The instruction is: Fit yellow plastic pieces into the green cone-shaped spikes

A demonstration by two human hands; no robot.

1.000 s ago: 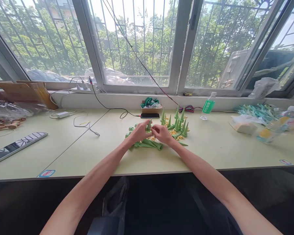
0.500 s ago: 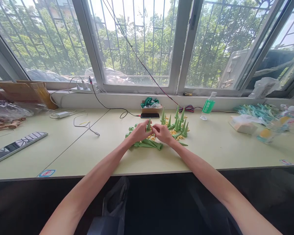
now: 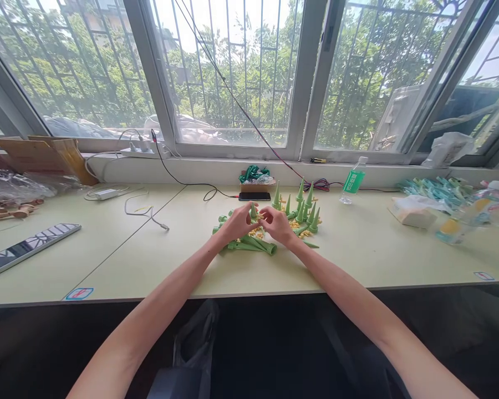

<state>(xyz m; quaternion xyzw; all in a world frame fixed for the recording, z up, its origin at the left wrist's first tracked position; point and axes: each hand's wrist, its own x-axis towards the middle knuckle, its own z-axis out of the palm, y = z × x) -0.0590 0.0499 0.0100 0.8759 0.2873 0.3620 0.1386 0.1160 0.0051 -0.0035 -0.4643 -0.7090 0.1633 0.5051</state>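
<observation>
My left hand (image 3: 238,223) is closed around a green cone-shaped plastic spike (image 3: 253,211), its point upward. Close against it, my right hand (image 3: 276,225) has its fingertips pinched together at the spike's side; whatever is between them is too small to make out. Under and between the hands lie small yellow plastic pieces (image 3: 258,234). Several long green hollow spikes (image 3: 253,244) lie on the table in front of the hands. To the right, a group of green spikes (image 3: 301,213) stands upright, some with yellow pieces fitted at the side.
Behind the hands are a black phone (image 3: 254,196) and a small box (image 3: 256,187) of green items. A bottle (image 3: 352,182) and a tissue pack (image 3: 414,211) stand right. Cables (image 3: 149,215) and a large phone (image 3: 31,248) lie left on the pale table (image 3: 149,271).
The spike in my left hand has tilted slightly, and my fingers have shifted a little around it. At the far right edge, a hand by the bottles has moved slightly.
</observation>
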